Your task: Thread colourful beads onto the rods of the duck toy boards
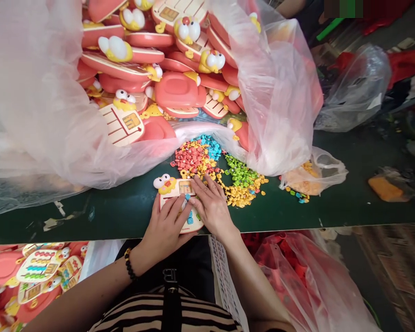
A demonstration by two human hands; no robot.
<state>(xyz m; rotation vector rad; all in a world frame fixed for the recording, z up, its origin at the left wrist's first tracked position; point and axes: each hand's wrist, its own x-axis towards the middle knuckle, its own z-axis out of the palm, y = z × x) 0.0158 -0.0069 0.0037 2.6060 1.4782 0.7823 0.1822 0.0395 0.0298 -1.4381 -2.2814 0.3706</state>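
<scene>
A cream-and-coral toy board (165,201) with a big-eyed yellow head lies at the table's front edge. Across its left side and lower edge my left hand (166,221) grips it, fingertips on the slotted face. My right hand (212,207) lies over the board's right side with fingers stretched out; its thumb is near a blue piece (187,197). More blue pieces (190,217) sit lower on the face, partly hidden by my fingers. Just beyond the board are piles of small red pieces (192,157), blue pieces (212,146), green pieces (240,169) and yellow pieces (240,196).
A large plastic bag (280,101) full of similar toy boards (180,90) fills the back of the green table (297,214). Right of the piles lies a small bag (304,180) of pieces. More toy boards (38,265) are below left; a bag with red items (297,276) is below right.
</scene>
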